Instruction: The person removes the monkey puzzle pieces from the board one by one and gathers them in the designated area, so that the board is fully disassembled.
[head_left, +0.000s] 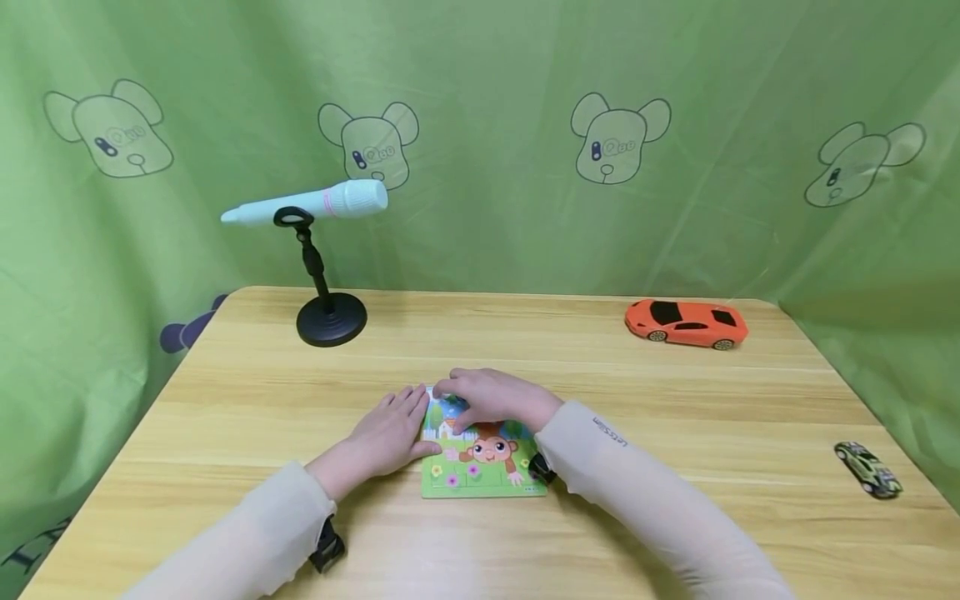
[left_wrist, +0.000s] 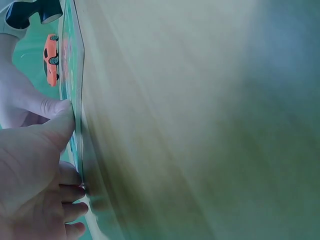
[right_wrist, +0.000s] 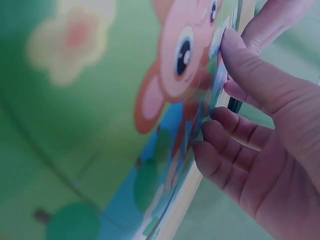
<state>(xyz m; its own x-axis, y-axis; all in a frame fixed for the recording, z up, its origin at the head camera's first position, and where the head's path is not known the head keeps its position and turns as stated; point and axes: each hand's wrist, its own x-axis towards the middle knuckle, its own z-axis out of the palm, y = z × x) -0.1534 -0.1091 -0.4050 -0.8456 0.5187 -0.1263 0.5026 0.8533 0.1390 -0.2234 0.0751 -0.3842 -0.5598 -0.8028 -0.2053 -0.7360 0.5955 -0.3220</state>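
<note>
A jigsaw puzzle (head_left: 480, 482) with a monkey, flowers and a house lies flat on the table in the head view. My left hand (head_left: 390, 433) rests along its left edge, fingers fairly straight and thumb reaching over the lower-left side. From above, my right hand (head_left: 491, 396) reaches across the top of the puzzle, with thumb and index finger spread over its upper-left part. In the right wrist view the right thumb (right_wrist: 252, 70) touches the picture surface, while the other fingers bend loosely at the far edge. Part of the picture's top is hidden under this hand.
A light-blue microphone (head_left: 307, 205) sits on a black stand (head_left: 332, 319) at the back left of the wooden table (head_left: 225, 400). An orange toy car (head_left: 686, 325) is at the back right, and a small camouflage-patterned car (head_left: 867, 470) lies near the right edge. Green curtain (head_left: 495, 233) hangs behind.
</note>
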